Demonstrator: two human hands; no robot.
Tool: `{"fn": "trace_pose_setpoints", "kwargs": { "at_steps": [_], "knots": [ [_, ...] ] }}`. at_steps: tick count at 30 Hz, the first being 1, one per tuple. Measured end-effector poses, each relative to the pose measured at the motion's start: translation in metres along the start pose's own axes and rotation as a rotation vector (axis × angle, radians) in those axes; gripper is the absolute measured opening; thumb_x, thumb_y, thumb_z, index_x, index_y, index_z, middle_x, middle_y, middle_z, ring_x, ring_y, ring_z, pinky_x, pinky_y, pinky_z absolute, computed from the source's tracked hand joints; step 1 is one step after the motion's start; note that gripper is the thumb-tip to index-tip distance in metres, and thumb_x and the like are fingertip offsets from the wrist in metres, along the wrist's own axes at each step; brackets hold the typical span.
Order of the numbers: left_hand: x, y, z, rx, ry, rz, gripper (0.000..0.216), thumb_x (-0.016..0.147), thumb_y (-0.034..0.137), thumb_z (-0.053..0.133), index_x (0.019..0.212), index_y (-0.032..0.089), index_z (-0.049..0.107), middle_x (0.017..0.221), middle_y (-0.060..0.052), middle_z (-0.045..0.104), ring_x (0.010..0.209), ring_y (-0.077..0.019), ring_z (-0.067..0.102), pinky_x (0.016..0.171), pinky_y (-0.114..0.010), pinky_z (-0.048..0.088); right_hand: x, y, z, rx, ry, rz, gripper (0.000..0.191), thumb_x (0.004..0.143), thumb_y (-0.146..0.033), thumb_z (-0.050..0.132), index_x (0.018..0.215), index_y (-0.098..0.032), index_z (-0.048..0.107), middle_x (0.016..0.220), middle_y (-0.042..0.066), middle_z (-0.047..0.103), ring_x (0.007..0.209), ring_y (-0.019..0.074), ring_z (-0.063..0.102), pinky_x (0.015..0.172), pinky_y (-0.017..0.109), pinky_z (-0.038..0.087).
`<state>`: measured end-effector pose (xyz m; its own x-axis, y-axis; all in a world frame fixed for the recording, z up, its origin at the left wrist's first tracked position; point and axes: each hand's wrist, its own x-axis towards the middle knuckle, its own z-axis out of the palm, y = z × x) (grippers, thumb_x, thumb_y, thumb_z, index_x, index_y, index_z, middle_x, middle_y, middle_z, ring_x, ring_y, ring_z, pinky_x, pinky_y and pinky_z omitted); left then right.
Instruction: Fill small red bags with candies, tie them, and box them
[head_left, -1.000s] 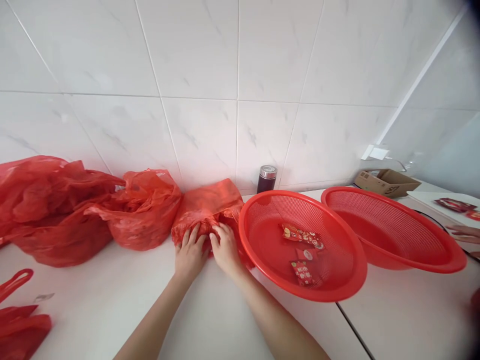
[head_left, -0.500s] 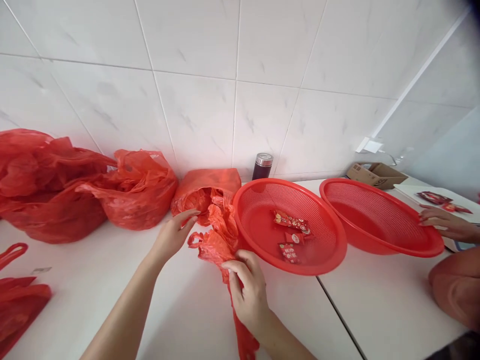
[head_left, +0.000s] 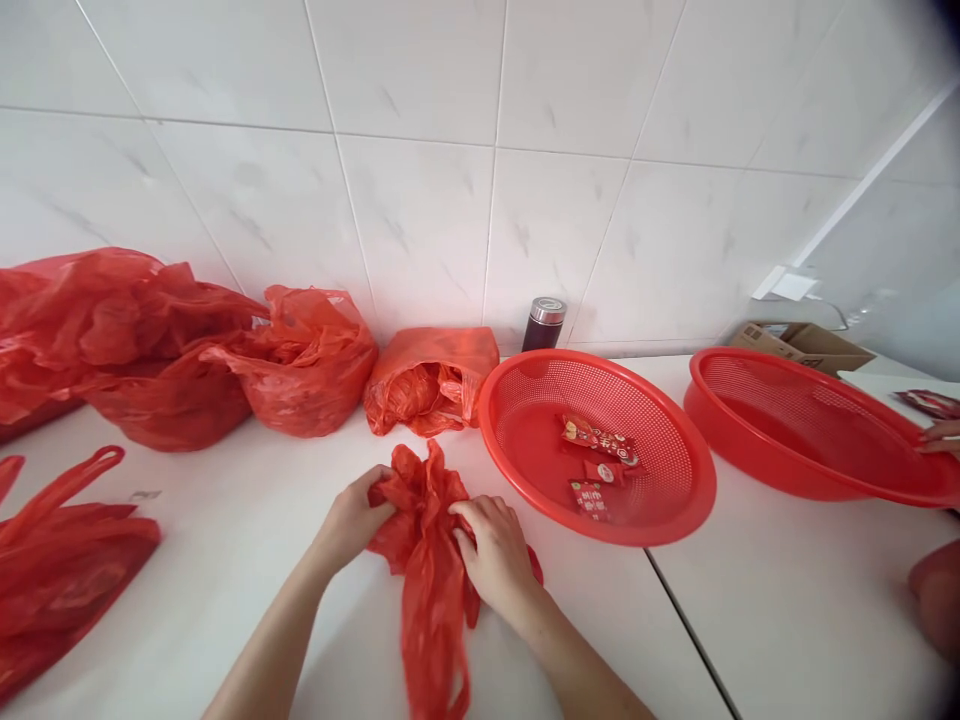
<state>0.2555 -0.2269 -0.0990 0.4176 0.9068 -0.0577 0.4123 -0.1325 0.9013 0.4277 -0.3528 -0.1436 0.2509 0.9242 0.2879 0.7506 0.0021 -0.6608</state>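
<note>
A crumpled red plastic bag (head_left: 426, 560) lies on the white counter (head_left: 247, 540) in front of me. My left hand (head_left: 352, 522) grips its left side with fingers curled into the plastic. My right hand (head_left: 492, 548) pinches its right side. Behind it, against the wall, a pack of red bags (head_left: 431, 382) lies open. To the right stands a red mesh basket (head_left: 667, 510) with three small red packets (head_left: 598, 462) inside.
Large red bags (head_left: 172, 350) are heaped at the back left, with another red bag (head_left: 60, 560) at the near left. A dark flask (head_left: 543, 322) stands by the wall. A second red basket (head_left: 817, 430), a cardboard box (head_left: 806, 342) and another person's hand (head_left: 941, 436) are at right.
My right hand pulled one bag out of the pack toward me. My left hand left the pack and took hold of that bag. The other person's hand slid right along the second basket.
</note>
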Motion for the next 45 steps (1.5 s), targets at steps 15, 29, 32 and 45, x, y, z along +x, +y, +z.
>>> {"fn": "trace_pose_setpoints", "kwargs": {
  "at_steps": [15, 29, 32, 45],
  "knots": [
    [0.105, 0.134, -0.051, 0.354, 0.408, 0.255, 0.098, 0.076, 0.049, 0.07, 0.148, 0.001, 0.024, 0.157, -0.03, 0.015, 0.144, -0.0443, 0.014, 0.111, -0.063, 0.018, 0.005, 0.001, -0.004, 0.552, -0.003, 0.231, 0.032, 0.09, -0.025, 0.05, 0.12, -0.024, 0.06, 0.122, 0.005, 0.063, 0.115, 0.0195, 0.058, 0.099, 0.034, 0.047],
    [-0.053, -0.009, 0.03, 0.46, 0.174, 0.108, 0.038, 0.085, 0.035, 0.048, 0.119, 0.029, 0.062, 0.137, -0.008, 0.054, 0.12, -0.0329, 0.053, 0.096, -0.047, 0.045, -0.003, -0.03, -0.025, 0.678, 0.084, 0.155, 0.043, 0.09, -0.026, 0.055, 0.132, -0.023, 0.053, 0.131, 0.007, 0.059, 0.121, 0.0191, 0.055, 0.104, 0.033, 0.044],
    [-0.048, -0.006, -0.006, 0.278, 0.229, -0.048, 0.033, 0.076, 0.022, 0.048, 0.103, 0.027, 0.067, 0.1, -0.004, 0.071, 0.09, -0.0265, 0.066, 0.077, -0.035, 0.051, -0.013, -0.04, -0.042, 0.59, 0.047, 0.089, 0.038, 0.09, -0.025, 0.054, 0.127, -0.024, 0.055, 0.122, 0.005, 0.064, 0.111, 0.0171, 0.061, 0.097, 0.029, 0.048],
    [-0.066, 0.048, -0.007, -0.524, -0.017, -0.29, 0.04, 0.074, 0.036, 0.065, 0.11, 0.027, 0.051, 0.062, 0.004, 0.064, 0.044, -0.0122, 0.053, 0.04, -0.02, 0.042, -0.066, -0.084, -0.143, 0.089, -0.055, -0.184, 0.044, 0.083, -0.023, 0.065, 0.125, -0.036, 0.056, 0.124, 0.002, 0.061, 0.113, 0.0208, 0.06, 0.097, 0.032, 0.05]
  ]
}}
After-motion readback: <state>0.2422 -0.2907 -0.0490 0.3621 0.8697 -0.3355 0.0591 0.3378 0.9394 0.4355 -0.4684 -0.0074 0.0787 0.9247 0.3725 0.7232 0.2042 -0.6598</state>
